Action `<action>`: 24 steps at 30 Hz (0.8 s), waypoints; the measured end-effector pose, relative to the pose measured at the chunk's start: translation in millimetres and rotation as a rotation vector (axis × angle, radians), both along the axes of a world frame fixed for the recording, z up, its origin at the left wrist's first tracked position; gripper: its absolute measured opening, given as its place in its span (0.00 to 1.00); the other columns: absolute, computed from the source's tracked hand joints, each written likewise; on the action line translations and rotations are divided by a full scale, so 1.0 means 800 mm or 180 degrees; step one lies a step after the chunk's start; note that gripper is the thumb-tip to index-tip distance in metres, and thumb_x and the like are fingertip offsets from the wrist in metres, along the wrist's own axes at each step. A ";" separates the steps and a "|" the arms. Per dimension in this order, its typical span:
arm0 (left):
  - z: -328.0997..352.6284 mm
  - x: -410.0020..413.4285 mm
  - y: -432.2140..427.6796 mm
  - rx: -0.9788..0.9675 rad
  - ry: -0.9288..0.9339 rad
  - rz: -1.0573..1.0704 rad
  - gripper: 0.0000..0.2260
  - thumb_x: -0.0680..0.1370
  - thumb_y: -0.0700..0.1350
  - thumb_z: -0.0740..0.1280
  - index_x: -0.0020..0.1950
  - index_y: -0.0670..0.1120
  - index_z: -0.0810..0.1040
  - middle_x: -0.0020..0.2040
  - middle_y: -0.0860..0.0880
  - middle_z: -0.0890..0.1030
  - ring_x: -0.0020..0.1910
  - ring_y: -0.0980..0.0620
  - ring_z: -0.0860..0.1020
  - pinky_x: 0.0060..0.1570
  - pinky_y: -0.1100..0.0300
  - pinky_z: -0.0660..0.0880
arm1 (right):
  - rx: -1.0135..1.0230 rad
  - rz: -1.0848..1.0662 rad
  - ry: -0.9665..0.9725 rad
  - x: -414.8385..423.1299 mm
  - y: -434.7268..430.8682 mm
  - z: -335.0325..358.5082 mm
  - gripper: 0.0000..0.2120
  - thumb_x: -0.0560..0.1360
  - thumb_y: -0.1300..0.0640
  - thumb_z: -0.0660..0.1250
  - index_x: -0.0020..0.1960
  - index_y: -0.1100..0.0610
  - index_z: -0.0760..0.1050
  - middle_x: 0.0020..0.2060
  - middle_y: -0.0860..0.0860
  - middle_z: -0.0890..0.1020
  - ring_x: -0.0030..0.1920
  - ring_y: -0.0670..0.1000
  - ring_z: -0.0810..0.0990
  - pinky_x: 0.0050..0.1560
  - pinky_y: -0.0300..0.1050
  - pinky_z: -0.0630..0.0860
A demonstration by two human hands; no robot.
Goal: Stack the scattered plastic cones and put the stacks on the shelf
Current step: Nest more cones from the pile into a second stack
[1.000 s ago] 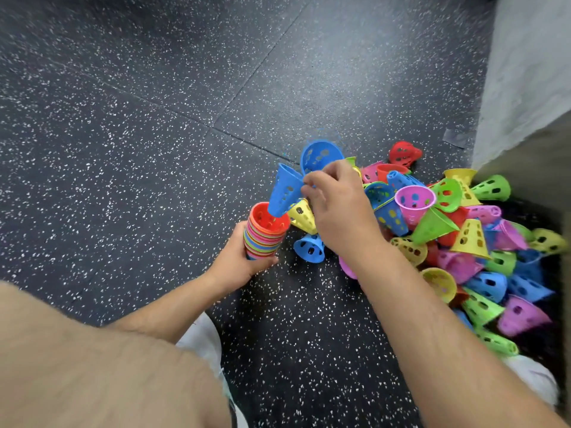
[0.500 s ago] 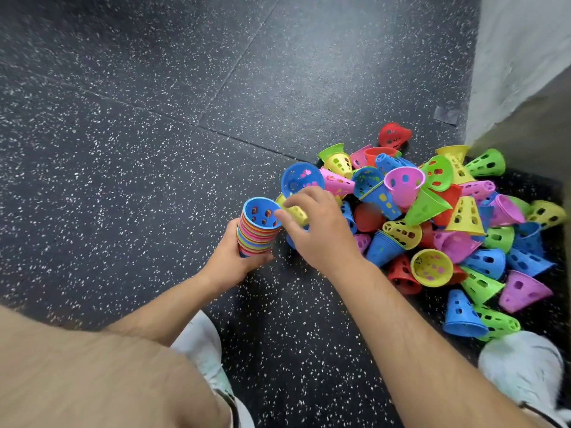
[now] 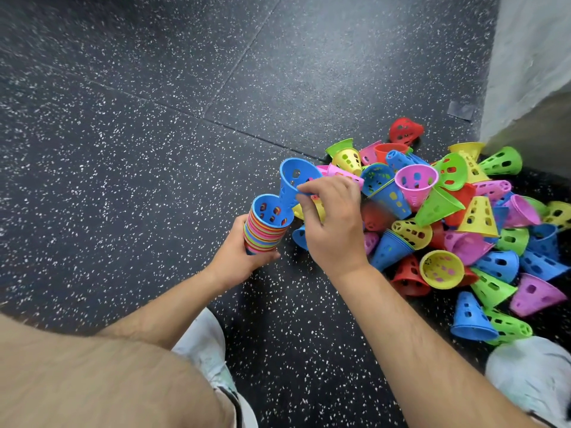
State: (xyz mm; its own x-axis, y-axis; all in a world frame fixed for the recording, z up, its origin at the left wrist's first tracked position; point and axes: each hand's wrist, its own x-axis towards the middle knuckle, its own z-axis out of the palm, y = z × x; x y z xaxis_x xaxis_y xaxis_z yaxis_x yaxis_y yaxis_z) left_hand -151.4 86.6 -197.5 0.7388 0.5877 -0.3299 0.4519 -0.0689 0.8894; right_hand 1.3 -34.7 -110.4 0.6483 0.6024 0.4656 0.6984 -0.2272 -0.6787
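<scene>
The left hand grips the stack, and the right hand pinches a blue cone at its 1 o'clock. It seems best to aim the narrow end into the stack's open mouth, then push gently.

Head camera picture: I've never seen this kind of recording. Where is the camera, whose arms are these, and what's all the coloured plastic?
There is no machine here. A person wears a wide-angle camera on the head, so you look down along their own arms. The left hand grips a stack of nested cones, blue on top. The right hand pinches the rim of a single blue cone, held tilted at the stack's top and not yet nested. To the right, a pile of loose cones in red, yellow, green, pink and blue lies on the dark speckled floor, beside a grey wall. The pale shape at lower right is a shoe. No shelf is in view.
</scene>
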 end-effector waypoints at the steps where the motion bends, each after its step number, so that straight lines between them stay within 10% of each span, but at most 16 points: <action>1: 0.001 0.000 0.000 0.0012 -0.0004 -0.0008 0.33 0.71 0.38 0.81 0.68 0.51 0.65 0.57 0.53 0.79 0.51 0.67 0.79 0.53 0.70 0.74 | -0.0003 -0.0014 0.0076 -0.003 0.000 -0.001 0.03 0.77 0.62 0.71 0.50 0.59 0.81 0.48 0.51 0.80 0.52 0.59 0.75 0.61 0.46 0.69; 18: 0.000 0.000 -0.001 0.0003 -0.0028 0.0014 0.34 0.71 0.38 0.81 0.69 0.50 0.65 0.58 0.53 0.79 0.53 0.65 0.79 0.53 0.69 0.75 | -0.0438 0.0285 0.0866 -0.021 -0.023 -0.038 0.08 0.79 0.62 0.64 0.57 0.58 0.78 0.56 0.49 0.79 0.59 0.48 0.76 0.63 0.46 0.72; 24: -0.002 -0.001 -0.001 0.0045 0.0018 -0.0046 0.34 0.71 0.40 0.81 0.69 0.51 0.65 0.58 0.52 0.80 0.54 0.62 0.80 0.53 0.71 0.74 | -0.2159 0.0093 0.0735 -0.014 -0.050 -0.072 0.14 0.79 0.55 0.63 0.62 0.54 0.80 0.70 0.49 0.72 0.68 0.55 0.66 0.69 0.57 0.65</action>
